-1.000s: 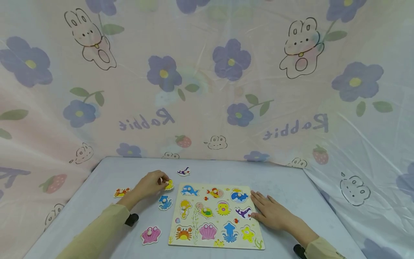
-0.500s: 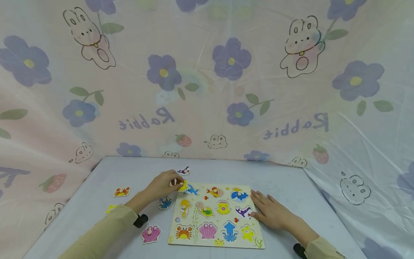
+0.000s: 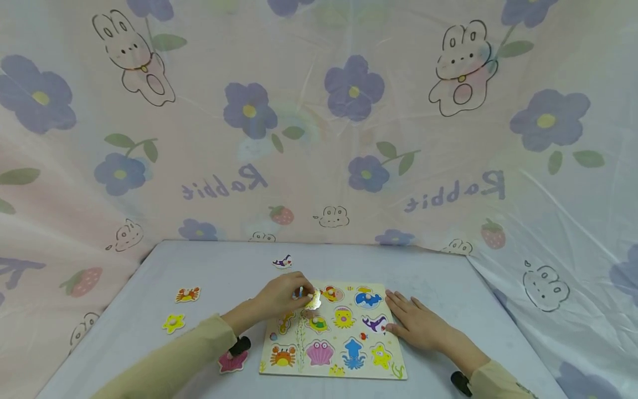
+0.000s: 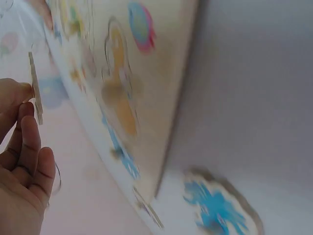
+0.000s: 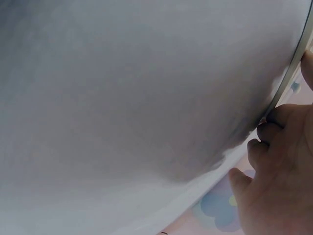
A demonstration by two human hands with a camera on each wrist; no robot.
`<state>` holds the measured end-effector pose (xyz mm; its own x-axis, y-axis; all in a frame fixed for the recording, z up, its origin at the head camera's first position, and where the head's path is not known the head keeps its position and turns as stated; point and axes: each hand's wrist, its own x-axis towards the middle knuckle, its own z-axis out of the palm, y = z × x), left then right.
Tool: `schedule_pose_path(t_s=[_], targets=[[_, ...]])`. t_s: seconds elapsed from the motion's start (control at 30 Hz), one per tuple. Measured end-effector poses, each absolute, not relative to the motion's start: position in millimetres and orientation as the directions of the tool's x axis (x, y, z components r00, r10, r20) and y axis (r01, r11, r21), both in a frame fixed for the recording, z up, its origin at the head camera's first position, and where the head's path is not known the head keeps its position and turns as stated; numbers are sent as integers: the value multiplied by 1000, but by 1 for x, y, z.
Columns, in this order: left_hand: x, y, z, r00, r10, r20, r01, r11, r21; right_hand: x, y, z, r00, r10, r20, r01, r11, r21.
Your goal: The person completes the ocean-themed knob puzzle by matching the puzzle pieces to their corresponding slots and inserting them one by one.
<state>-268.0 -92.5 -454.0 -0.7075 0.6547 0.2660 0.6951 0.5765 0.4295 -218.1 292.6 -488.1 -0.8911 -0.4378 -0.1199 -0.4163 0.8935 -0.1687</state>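
My left hand pinches a yellow puzzle piece above the upper part of the wooden puzzle board. In the left wrist view that piece appears edge-on between thumb and fingertips. The hand partly covers the blue dolphin at the board's upper left. My right hand lies flat with straight fingers at the board's right edge, the thumb by the purple orca picture. Knobbed pieces in the board include a blue whale and a turtle.
Left of the board lie a crab piece, a yellow star piece and a pink shell piece, partly covered by the wrist camera. A purple orca piece lies behind the board. A blue squid piece shows in the left wrist view.
My left hand has carried the yellow piece from the table left of the board rightward over the board. The star piece has come into view behind the arm. The right hand stays put.
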Motion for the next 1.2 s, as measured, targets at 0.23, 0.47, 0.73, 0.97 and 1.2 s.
schedule_pose_path(t_s=[0.23, 0.47, 0.73, 0.97, 1.2], targets=[[-266, -63, -462, -686, 689, 234, 706, 552, 444, -218, 293, -488, -891, -440, -114, -419, 892, -172], [-265, -39, -465, -688, 709, 156, 686, 566, 457, -217, 292, -487, -893, -433, -123, -410, 896, -172], [-266, -24, -475, -682, 723, 113, 691, 586, 423, -217, 291, -484, -891, -437, -121, -414, 893, -177], [-268, -17, -479, -673, 732, 105, 710, 601, 367, -218, 291, -486, -893, -432, -129, -411, 897, -161], [-267, -13, -479, -672, 735, 91, 709, 603, 366, -217, 290, -484, -892, -433, -130, -409, 896, -175]])
